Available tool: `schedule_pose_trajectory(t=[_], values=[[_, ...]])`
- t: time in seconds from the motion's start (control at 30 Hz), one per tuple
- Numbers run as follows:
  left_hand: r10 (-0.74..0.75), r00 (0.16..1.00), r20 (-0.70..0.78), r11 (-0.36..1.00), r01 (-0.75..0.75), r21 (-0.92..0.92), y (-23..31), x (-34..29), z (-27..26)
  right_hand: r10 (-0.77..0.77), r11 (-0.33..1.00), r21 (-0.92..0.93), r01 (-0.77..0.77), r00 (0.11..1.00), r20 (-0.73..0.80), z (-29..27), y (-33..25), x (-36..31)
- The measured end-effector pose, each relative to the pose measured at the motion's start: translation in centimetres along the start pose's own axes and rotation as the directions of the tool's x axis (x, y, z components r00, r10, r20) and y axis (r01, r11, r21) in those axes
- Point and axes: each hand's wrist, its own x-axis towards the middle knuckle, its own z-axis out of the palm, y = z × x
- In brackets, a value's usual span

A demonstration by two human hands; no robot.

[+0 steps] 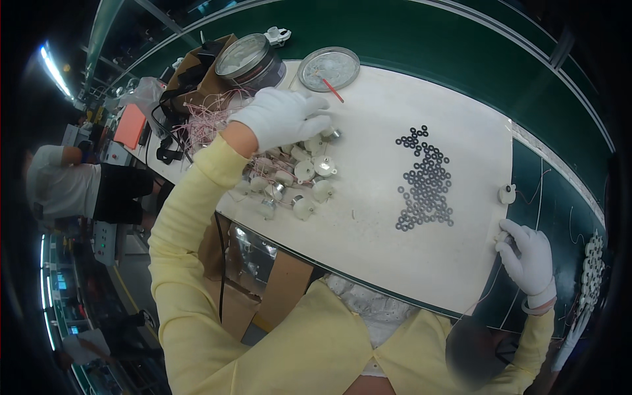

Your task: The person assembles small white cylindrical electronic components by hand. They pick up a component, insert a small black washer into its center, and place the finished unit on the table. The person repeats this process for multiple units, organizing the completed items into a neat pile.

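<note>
My left hand (280, 118), in a white glove, is over a pile of small round white motors (324, 166) with metal parts and pinkish wires. Its fingers reach rightward, apart, and nothing shows between them. At the right edge of the white board, my gloved right hand (526, 258) pinches a small white motor (501, 236), mostly covered by the fingers. A thin wire trails from there toward the front. Just beyond it sits another white motor (506, 194) with a dark ring on top. Many dark rings (426, 181) lie spread on the white board (368, 158).
A round tin (247, 62) and its lid (329, 68), with a red stick (333, 91) across the rim, stand at the back. A cardboard box (214, 76) is behind the wires. White parts (591, 270) line the far right. Another person (66, 181) stands at left.
</note>
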Motion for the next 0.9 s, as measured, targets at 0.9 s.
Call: schedule_pose_trajectory(t=[0.9], values=[[0.036, 0.893, -0.449, 0.99, -0.092, -0.103, 14.5, -7.8, 6.8, -0.054, 0.769, 0.637, -0.057, 0.987, 0.153, 2.5, -4.6, 4.4]])
